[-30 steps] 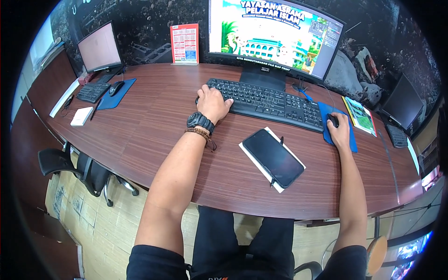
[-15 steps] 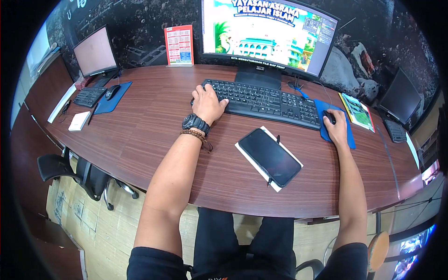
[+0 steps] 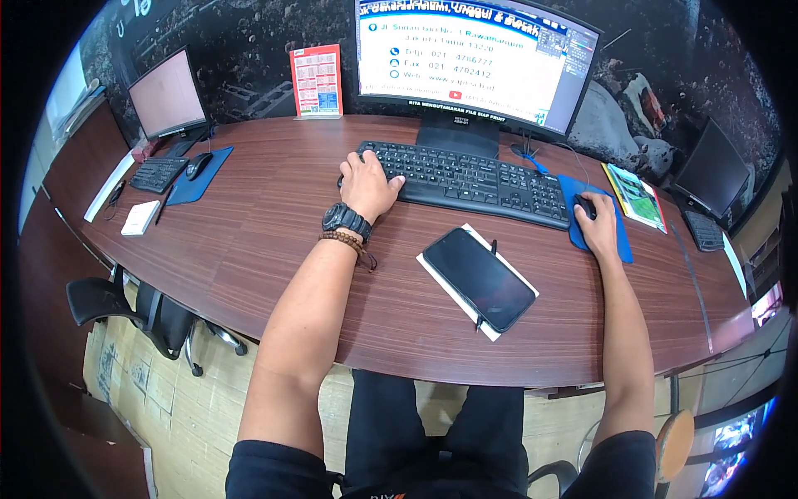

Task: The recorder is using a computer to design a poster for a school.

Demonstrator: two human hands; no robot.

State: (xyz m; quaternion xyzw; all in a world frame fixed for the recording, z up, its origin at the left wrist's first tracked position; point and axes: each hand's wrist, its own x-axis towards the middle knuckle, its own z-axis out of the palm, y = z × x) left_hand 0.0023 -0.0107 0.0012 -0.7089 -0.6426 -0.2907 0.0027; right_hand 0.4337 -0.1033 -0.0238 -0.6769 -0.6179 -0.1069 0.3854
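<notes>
My left hand (image 3: 368, 185) rests on the left end of a black keyboard (image 3: 474, 183), fingers spread over the keys and thumb stretched to the right. A dark watch (image 3: 346, 219) and a string of brown beads (image 3: 342, 240) circle that wrist. Over on the right, my right hand (image 3: 600, 227) is wrapped on a black computer mouse (image 3: 585, 205), which sits on a blue mouse pad (image 3: 575, 188). Behind the keyboard stands a curved monitor (image 3: 465, 58), lit with a page of contact lines and icons on white and blue.
Between my forearms a black phone (image 3: 480, 279) lies on a white notepad (image 3: 449, 287) with a pen. A red and white desk calendar (image 3: 317, 81) stands left of the monitor. Printed booklets (image 3: 634, 197) lie right of the mouse pad. Further workstations with monitors (image 3: 169, 93) flank both sides.
The monitor's picture has changed from a building illustration under a large title to an enlarged block of contact lines. Both hands keep their places on the keyboard and mouse.
</notes>
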